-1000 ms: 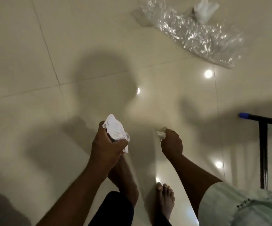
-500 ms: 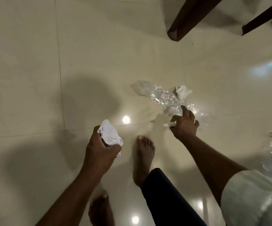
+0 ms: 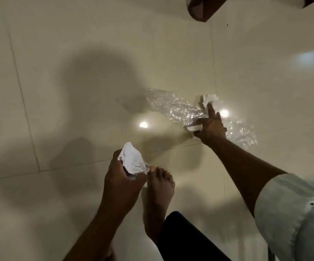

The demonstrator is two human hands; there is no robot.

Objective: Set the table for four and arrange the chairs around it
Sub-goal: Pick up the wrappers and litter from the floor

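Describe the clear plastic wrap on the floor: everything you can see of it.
The crinkled, transparent plastic wrap lies flat on the glossy cream floor tiles, stretched in a long strip running down to the right and glinting with reflections. A crumpled white paper wad sits at its upper edge. The right hand, holding a small white scrap, reaches over its middle.

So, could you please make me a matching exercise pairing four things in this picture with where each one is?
Things:
1. crumpled white paper
2. small white scrap
3. white wad
4. clear plastic wrap

Places:
A. spread flat on the floor tiles
B. gripped in the left hand
C. on the floor at the right hand's outstretched fingertip
D. pinched in the right hand

Pairs: 1-B, 2-D, 3-C, 4-A
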